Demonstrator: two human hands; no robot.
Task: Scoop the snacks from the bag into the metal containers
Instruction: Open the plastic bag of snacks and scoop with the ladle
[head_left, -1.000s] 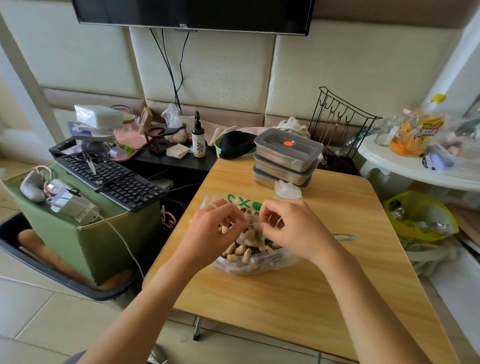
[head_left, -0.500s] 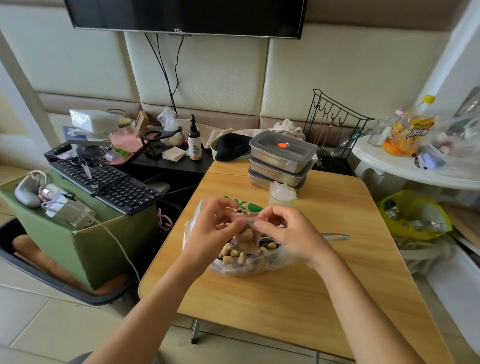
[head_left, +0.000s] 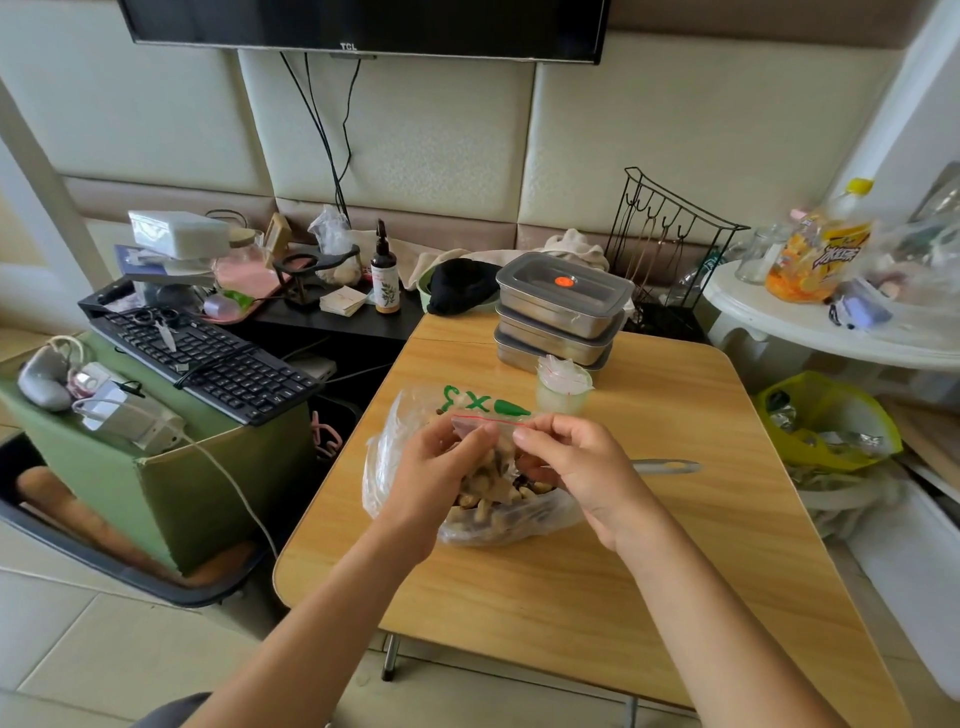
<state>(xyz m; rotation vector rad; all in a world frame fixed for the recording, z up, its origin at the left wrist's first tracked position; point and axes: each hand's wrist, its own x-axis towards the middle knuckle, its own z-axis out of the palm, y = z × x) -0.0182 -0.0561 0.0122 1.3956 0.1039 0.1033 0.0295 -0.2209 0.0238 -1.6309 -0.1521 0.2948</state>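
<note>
A clear plastic bag (head_left: 395, 467) with green print lies on the wooden table (head_left: 597, 571), full of brown snacks (head_left: 483, 501). Over it I hold a small zip bag (head_left: 493, 441) with a red seal line; my left hand (head_left: 439, 467) and my right hand (head_left: 576, 473) pinch its top edge from either side. Three stacked metal containers (head_left: 561, 317) with grey lids stand at the table's far side. A metal spoon handle (head_left: 667, 466) sticks out to the right from behind my right hand.
A small cup (head_left: 563, 392) stuffed with plastic stands in front of the containers. A keyboard (head_left: 208, 358) lies on a green box at the left. A white round table (head_left: 831, 322) and a yellow bag (head_left: 826, 421) are at the right.
Both hands have lifted the small zip bag a little above the large bag and hold its red-lined top edge closer together. The camera view shifted slightly.
</note>
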